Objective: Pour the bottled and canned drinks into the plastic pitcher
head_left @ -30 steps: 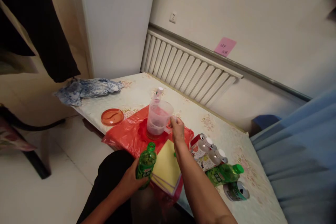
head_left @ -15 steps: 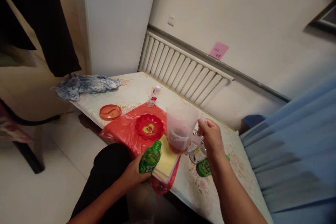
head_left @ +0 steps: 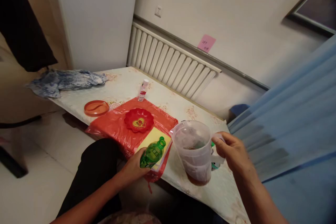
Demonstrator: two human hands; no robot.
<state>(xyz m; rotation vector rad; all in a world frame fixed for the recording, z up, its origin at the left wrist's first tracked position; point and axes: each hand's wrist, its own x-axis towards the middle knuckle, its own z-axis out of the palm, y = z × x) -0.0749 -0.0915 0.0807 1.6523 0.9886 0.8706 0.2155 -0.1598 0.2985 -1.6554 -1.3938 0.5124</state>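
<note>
My left hand (head_left: 135,166) is closed around a green plastic bottle (head_left: 151,155) with an uncapped mouth, tilted a little to the right. My right hand (head_left: 233,148) grips the handle of a translucent measuring jug (head_left: 193,154), which has some brown liquid at its bottom. The jug is held to the right of the bottle, apart from it. Beneath the bottle lies a stack of yellow paper (head_left: 154,134) on a red plastic sheet (head_left: 110,124). Behind it sits a red scalloped plate (head_left: 139,120). Things behind the jug are mostly hidden.
A clear bottle with a white cap (head_left: 143,91) stands farther back. An orange round dish (head_left: 96,107) and a crumpled blue-white cloth (head_left: 70,82) are on the left. The flowered tabletop (head_left: 191,113) borders a radiator (head_left: 168,57); a blue curtain (head_left: 296,119) hangs on the right.
The jug has moved right and down in my right hand, off the yellow paper, and now hides the bottles behind it. My left hand still holds the green bottle. The view has shifted right.
</note>
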